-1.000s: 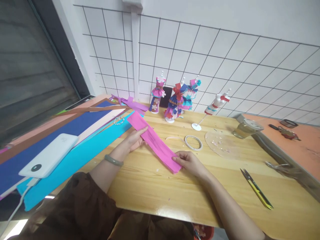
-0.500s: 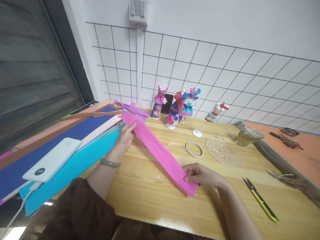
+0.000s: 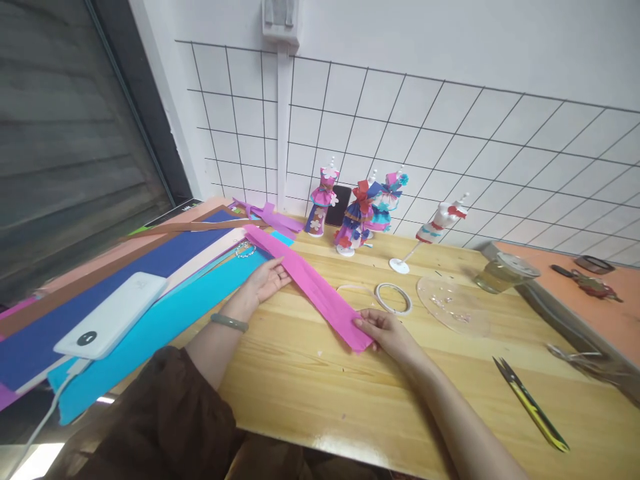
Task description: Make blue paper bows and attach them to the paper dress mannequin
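Observation:
A long bright-pink crepe paper strip (image 3: 320,297) runs diagonally over the wooden table, its far end on the stack of coloured sheets. Loosely, my left hand (image 3: 265,283) holds its left edge partway along, palm turned up; the strip hides some fingertips. Near the lower right end, my right hand (image 3: 383,330) pinches the strip between thumb and fingers. Just beyond it lies a roll of thin white tape (image 3: 393,299). Yellow-and-black thread snips (image 3: 533,405) rest to the right of my right forearm.
Coloured sheets (image 3: 200,310) with a white power bank (image 3: 113,317) cover the left side. Several small dressed mannequins (image 3: 350,223) stand at the back, beside a barer one (image 3: 445,223). A clear plate of beads (image 3: 450,303) and a cup (image 3: 505,273) sit right.
My right hand has moved up and left with the strip's lower end. My left hand has shifted slightly right along the strip, its fingers looser. The view has shifted a little.

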Available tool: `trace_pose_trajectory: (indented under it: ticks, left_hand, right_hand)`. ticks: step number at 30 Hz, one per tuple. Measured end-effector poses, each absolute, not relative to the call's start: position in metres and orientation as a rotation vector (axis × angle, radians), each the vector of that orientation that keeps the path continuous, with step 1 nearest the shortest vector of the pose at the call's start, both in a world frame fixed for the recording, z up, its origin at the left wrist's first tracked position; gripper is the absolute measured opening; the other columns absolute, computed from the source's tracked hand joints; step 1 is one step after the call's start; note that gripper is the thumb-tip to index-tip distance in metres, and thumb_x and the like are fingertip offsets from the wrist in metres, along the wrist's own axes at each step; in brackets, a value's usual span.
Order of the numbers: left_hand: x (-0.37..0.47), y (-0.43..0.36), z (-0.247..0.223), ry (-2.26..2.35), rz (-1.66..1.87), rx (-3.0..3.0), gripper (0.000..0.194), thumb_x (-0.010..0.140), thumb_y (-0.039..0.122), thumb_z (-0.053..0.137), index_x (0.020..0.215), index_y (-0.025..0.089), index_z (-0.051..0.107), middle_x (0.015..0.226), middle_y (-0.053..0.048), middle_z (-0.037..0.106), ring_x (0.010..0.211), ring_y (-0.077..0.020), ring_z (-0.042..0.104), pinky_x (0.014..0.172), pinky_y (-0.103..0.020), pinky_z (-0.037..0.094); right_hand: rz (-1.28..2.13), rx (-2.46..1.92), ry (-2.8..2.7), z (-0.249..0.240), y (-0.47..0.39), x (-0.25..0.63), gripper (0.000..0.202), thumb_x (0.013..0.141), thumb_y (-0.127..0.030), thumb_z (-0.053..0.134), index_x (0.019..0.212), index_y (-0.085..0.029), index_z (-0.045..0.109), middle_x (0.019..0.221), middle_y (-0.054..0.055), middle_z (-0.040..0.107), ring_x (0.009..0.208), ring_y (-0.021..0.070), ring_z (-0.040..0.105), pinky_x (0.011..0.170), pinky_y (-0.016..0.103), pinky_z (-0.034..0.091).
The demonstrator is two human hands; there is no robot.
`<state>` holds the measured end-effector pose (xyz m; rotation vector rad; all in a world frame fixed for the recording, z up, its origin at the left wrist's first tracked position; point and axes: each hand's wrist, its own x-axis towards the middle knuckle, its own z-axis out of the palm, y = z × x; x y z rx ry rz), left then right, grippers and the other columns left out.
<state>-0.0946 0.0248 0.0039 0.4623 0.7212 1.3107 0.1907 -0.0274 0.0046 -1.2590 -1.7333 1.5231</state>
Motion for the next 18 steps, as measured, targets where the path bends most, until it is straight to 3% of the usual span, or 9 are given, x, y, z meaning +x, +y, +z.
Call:
trace_pose_trajectory:
  ticks: [8, 18]
  left_hand:
    - [-0.077, 0.017, 0.000, 0.727, 1.065, 0.458, 0.019, 0.077, 0.013, 0.049, 0.094, 0.008, 0.054, 0.089, -0.016, 0.064, 0.089, -0.0217, 0.060, 0.083, -0.040, 0.045]
    - [-0.073, 0.017, -0.003, 0.717, 1.156, 0.467, 0.018, 0.076, 0.011, 0.050, 0.093, 0.009, 0.055, 0.088, -0.013, 0.064, 0.084, -0.0196, 0.062, 0.081, -0.039, 0.047]
  right_hand:
    - [1.582, -1.250, -1.663, 0.010, -0.034, 0.181, 0.041, 0.068, -0.052, 0.056, 0.086, -0.015, 0.057, 0.049, -0.004, 0.050, 0.036, 0.0048, 0.037, 0.033, 0.018, 0.026]
    - [1.581, -1.250, -1.658, 0.008, -0.032, 0.183, 0.042, 0.067, -0.052, 0.057, 0.086, -0.015, 0.057, 0.048, -0.005, 0.046, 0.035, 0.0047, 0.033, 0.034, 0.018, 0.025]
